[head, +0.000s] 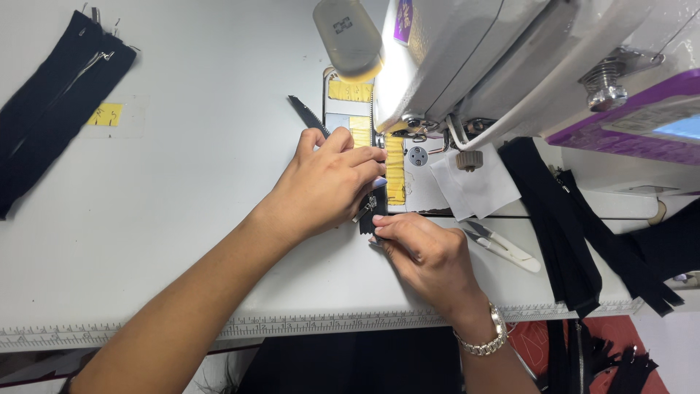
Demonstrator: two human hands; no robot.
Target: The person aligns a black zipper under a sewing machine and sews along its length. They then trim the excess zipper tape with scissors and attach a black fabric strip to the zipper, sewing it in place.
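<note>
Two hands meet on a narrow black zipper (370, 211) lying flat on the white sewing table (182, 219), right in front of the sewing machine (496, 66). Its woven tape looks matte with a frayed, pinked near end, and a small shiny metal pull sits mid-strip. The far end (306, 115) pokes out beyond the knuckles, toothed and pointed. The left hand (328, 186) lies palm-down, fingers curled and pressing the strip to the table beside the yellow ridged guide (394, 171). The right hand (430, 255) pinches the near end between thumb and forefinger, wrist bent inward, a silver link watch (487, 339) on it. White-handled thread snips (503, 246) lie just beside that hand; more black zippers (576, 233) drape over the right edge, and another black pile (51, 102) rests far left
</note>
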